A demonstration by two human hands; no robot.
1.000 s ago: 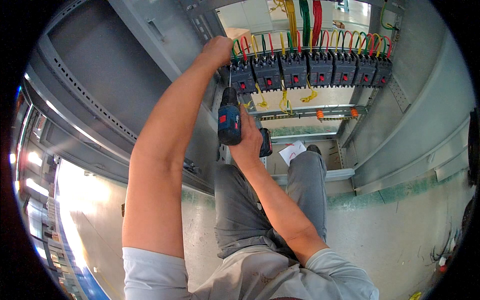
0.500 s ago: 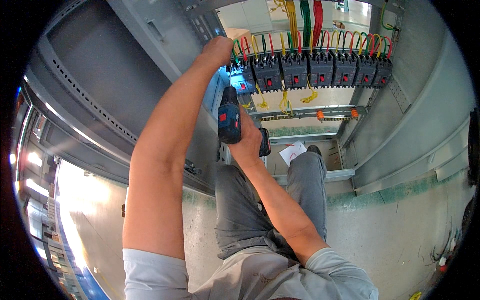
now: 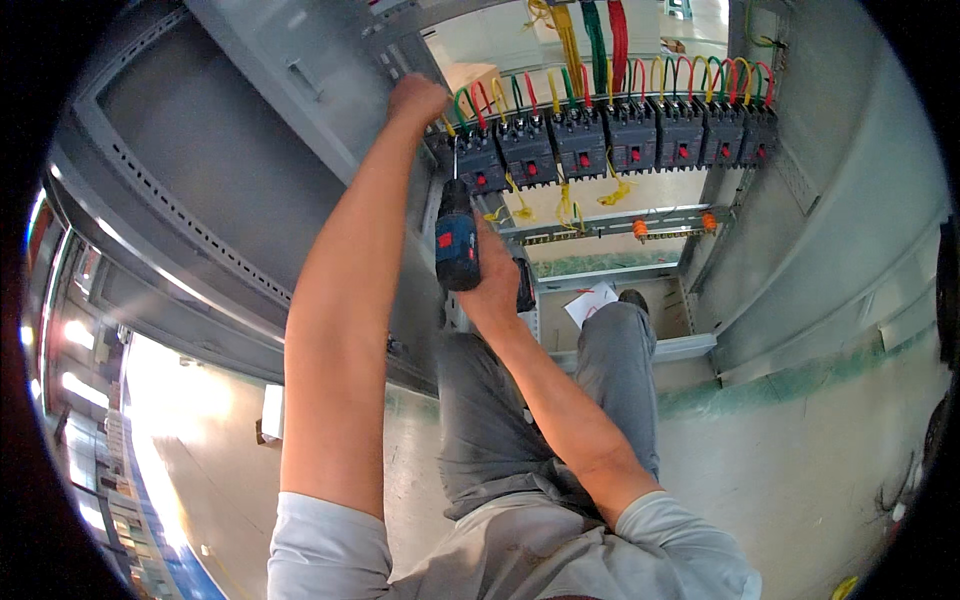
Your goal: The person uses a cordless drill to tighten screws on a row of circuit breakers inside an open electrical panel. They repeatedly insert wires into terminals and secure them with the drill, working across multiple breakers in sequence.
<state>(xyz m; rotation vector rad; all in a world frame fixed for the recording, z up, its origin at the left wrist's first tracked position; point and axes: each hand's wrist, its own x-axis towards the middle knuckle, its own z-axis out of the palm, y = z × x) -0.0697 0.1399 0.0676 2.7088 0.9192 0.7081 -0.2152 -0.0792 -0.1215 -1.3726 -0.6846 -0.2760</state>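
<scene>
My right hand grips a blue and black cordless drill. The drill's long thin bit points away from me and reaches the left end of the leftmost circuit breaker. Just beyond that breaker, my left hand is closed at a short yellow wire, which comes out from under the fingers toward the terminal. My fingertips are partly hidden. Green and red wires loop up from the same breaker. Several black breakers with red switches stand in a row to the right.
Grey cabinet walls rise on the left and right. Bundled yellow, green and red cables hang behind the breakers. Below runs a metal rail with orange insulators. White paper lies by my foot.
The blue-white light on the leftmost breaker has gone out. My left hand has shifted a little left, and the yellow wire beside it now shows. The drill stays at the breaker.
</scene>
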